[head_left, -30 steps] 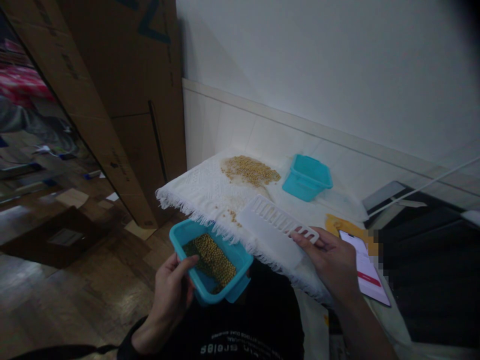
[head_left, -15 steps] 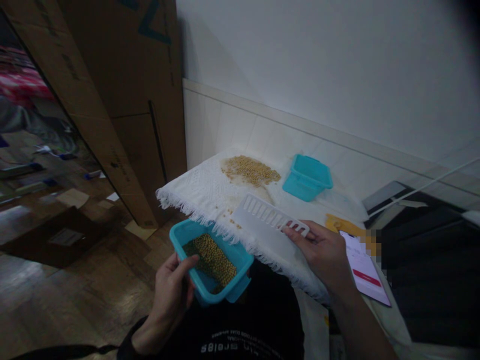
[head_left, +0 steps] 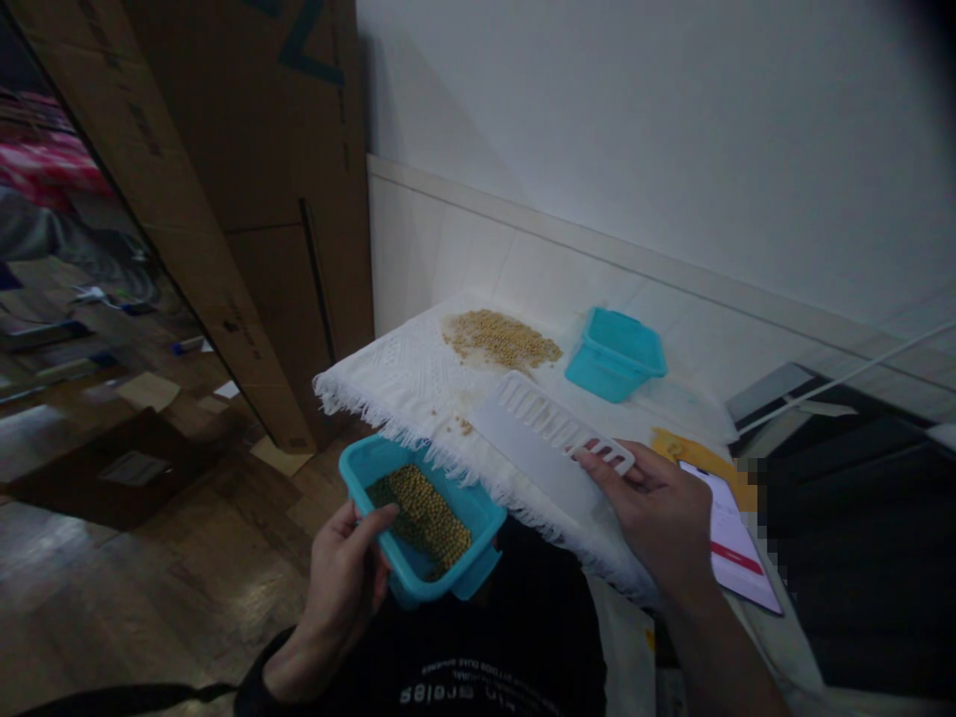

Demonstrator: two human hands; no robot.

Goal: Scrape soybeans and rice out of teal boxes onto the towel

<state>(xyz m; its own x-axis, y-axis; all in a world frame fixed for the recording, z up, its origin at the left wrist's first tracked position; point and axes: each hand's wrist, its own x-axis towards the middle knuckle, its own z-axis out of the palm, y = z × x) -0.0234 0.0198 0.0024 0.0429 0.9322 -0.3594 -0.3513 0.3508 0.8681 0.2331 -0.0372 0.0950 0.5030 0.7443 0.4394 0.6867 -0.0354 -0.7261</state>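
My left hand [head_left: 345, 583] grips a teal plastic tub [head_left: 422, 520] partly filled with yellowish beans, held below the fringed front edge of a white cloth [head_left: 407, 383]. My right hand [head_left: 651, 513] holds one end of a flat white slotted plastic scraper [head_left: 542, 438], which lies on the cloth. A few loose beans [head_left: 463, 426] sit by the scraper's far end near the cloth edge. A larger pile of beans [head_left: 499, 339] lies at the back of the cloth. A second teal tub [head_left: 616, 354] stands to the right of that pile.
A phone [head_left: 736, 546] with a lit screen lies on a yellow item right of my hand. Tall cardboard sheets [head_left: 246, 199] lean at the left against the white wall. A dark object with a white cable [head_left: 851, 373] is at right. Wooden floor lies below left.
The scraper slid left and forward toward the cloth's edge half a second ago, then drew back a little to the right. The tub in my left hand stayed in place.
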